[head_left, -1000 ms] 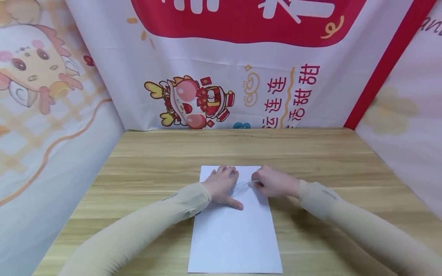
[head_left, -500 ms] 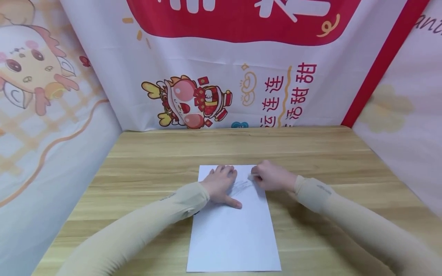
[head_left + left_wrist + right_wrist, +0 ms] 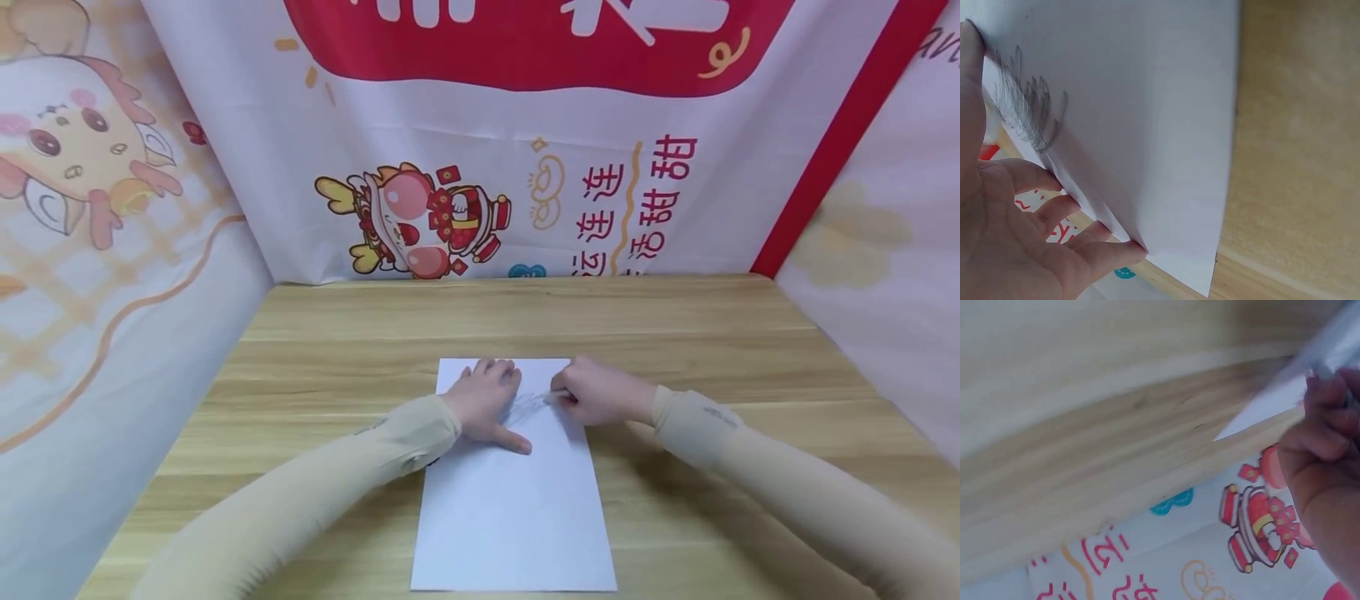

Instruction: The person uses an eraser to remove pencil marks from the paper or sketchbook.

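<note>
A sheet of white paper (image 3: 514, 517) lies lengthwise on the wooden table. Grey pencil scribbles (image 3: 1025, 106) cover a patch near its far end, partly smudged. My left hand (image 3: 483, 404) rests on the paper left of the scribbles, fingers spread and thumb pointing right; in the left wrist view its fingertips touch the sheet. At the paper's right edge, my right hand (image 3: 603, 392) pinches what looks like a small whitish eraser (image 3: 555, 395), held against the scribbled patch. Curled fingers hide most of it, and its tip is blurred in the right wrist view.
The wooden table (image 3: 337, 350) extends around the paper on all sides. A printed cloth (image 3: 480, 125) hangs along its back edge. More patterned cloths hang at the left (image 3: 150, 375) and right (image 3: 885, 317).
My right hand has moved slightly away and back, rubbing the whitish eraser over the scribbles. The left hand stays in place on the paper; the head view shifts slightly.
</note>
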A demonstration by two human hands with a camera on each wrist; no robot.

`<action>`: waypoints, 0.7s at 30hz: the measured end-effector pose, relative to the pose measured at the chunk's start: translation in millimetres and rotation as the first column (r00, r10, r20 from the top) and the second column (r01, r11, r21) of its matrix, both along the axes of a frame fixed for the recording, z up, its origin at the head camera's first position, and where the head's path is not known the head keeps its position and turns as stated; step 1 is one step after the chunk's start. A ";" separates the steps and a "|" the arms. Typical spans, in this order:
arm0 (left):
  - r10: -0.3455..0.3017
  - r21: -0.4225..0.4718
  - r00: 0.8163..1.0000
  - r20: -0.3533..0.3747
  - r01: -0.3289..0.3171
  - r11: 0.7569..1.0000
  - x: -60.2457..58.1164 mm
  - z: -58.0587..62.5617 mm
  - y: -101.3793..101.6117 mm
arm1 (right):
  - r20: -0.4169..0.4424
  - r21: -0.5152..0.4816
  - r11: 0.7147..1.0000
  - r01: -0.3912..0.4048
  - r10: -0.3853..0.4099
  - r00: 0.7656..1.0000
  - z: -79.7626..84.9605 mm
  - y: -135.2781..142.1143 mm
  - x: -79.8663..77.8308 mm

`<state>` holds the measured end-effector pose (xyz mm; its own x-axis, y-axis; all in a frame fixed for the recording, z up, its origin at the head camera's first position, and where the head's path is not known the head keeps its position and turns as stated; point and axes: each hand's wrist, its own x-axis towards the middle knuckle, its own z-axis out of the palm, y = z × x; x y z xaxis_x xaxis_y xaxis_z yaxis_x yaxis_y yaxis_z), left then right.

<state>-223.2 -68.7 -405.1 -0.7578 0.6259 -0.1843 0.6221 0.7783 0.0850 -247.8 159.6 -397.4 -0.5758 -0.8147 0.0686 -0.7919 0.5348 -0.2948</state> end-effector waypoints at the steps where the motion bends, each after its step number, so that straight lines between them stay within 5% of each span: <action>1: 0.001 -0.005 1.000 0.005 -0.001 1.000 0.4 0.4 1.7 | 0.016 0.004 1.000 -0.002 0.002 1.000 0.8 1.6 1.6; 7: 0.013 -0.014 1.000 -0.002 -0.013 1.000 -1.8 -3.1 5.8 | -0.067 -0.022 0.997 0.077 -0.078 0.995 -1.6 4.5 -2.6; 14: -0.015 0.002 1.000 -0.016 0.015 1.000 -2.0 -4.2 6.6 | -0.036 0.010 1.000 -0.028 0.028 0.999 0.3 3.4 6.3; 21: 0.008 -0.031 1.000 -0.020 -0.008 0.999 -0.6 0.3 3.8 | -0.126 -0.003 0.999 0.047 -0.047 0.991 -3.0 -2.9 -0.1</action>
